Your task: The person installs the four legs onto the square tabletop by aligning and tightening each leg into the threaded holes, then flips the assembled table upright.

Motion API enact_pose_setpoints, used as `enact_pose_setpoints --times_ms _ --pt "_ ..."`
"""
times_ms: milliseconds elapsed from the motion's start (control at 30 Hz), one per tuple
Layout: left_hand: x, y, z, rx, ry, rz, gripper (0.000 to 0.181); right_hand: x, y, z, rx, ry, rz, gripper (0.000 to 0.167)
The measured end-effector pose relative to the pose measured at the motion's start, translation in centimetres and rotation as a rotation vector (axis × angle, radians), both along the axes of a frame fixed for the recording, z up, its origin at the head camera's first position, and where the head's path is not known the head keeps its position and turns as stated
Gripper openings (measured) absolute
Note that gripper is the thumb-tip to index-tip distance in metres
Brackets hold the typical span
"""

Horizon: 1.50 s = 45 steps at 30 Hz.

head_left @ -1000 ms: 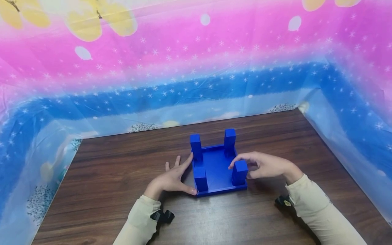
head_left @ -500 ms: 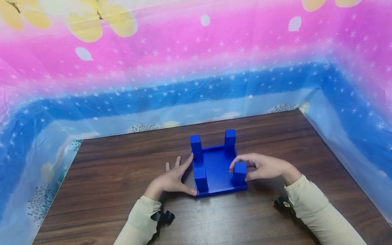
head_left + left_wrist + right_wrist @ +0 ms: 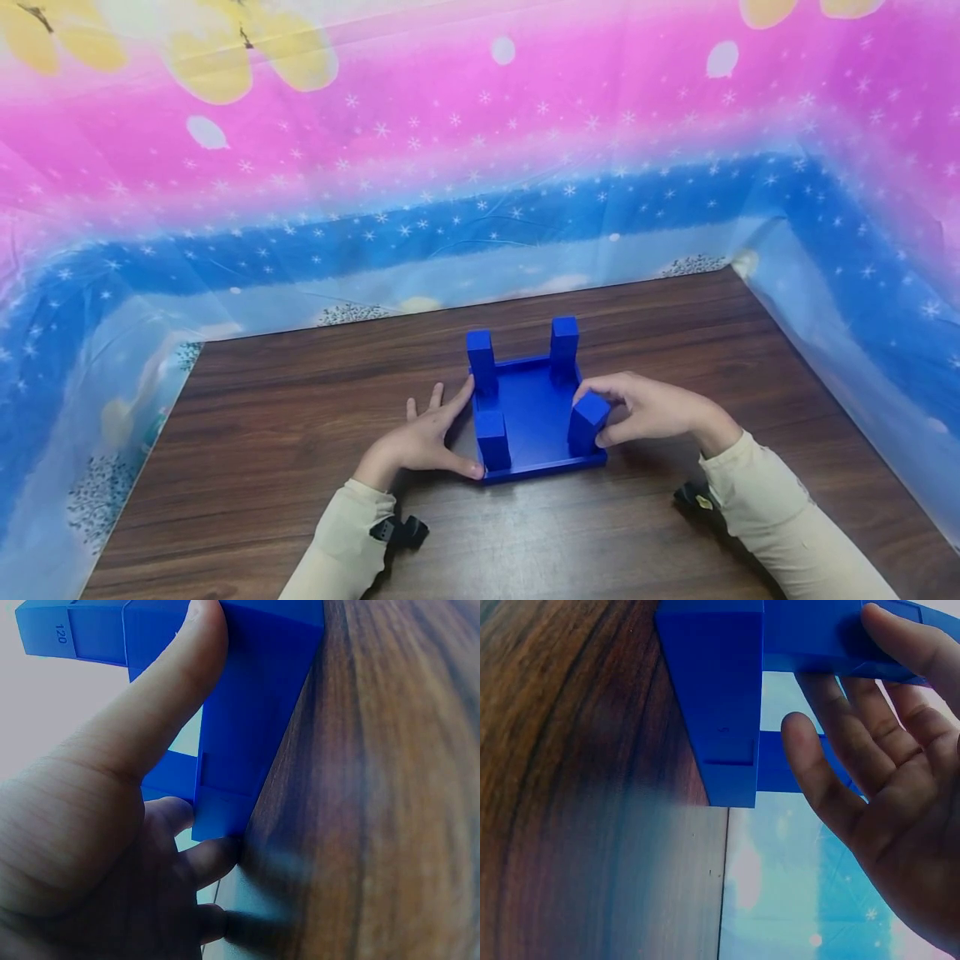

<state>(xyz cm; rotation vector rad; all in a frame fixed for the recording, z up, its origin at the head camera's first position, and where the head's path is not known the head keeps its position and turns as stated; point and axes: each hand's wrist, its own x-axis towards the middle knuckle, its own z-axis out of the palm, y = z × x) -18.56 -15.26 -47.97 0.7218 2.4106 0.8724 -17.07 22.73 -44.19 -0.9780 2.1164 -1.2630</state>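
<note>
A blue square tray-like base (image 3: 531,417) with a low rim lies on the table, and blue rectangular posts stand at its corners. My right hand (image 3: 652,408) holds the near right post (image 3: 588,423) between thumb and fingers; this post is turned relative to the others. In the right wrist view the thumb lies on one face of that post (image 3: 817,637) and the fingers pass behind it. My left hand (image 3: 420,440) is spread along the base's left side, its thumb at the near left corner and its index finger by the far left post (image 3: 480,358).
The dark wood-grain table (image 3: 300,392) extends around the base. A pink and blue patterned cloth (image 3: 450,167) rises behind it and along both sides. Black straps with small devices (image 3: 401,531) sit at the wrists over pale sleeves.
The near right post has turned about its upright axis under my right hand, whose fingers shifted slightly to the right. My left hand and the base have stayed in place.
</note>
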Motion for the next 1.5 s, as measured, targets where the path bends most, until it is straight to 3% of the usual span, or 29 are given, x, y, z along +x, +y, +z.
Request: enact_pose_setpoints --times_ms 400,633,1000,1067,1233,1500 --pt "-0.1 0.3 0.2 -0.042 -0.014 0.000 0.140 0.3 -0.6 0.1 0.010 0.135 -0.063 0.035" --pt "0.0 0.1 0.2 0.000 -0.004 0.004 0.140 0.1 -1.0 -0.4 0.043 0.244 -0.087 0.041" --pt "-0.1 0.2 0.3 -0.039 -0.010 0.001 0.139 0.7 -1.6 -1.1 0.102 0.333 -0.142 0.038" --pt "-0.1 0.3 0.4 -0.053 -0.013 0.003 0.138 1.0 -1.9 -1.2 0.127 0.331 -0.164 0.030" --pt "-0.1 0.3 0.6 -0.075 -0.008 0.010 0.135 1.7 -2.3 -0.9 0.260 0.343 -0.299 0.068" --pt "0.1 0.4 0.2 -0.066 -0.012 0.019 0.139 1.8 -2.1 -1.0 0.230 0.392 -0.311 0.073"
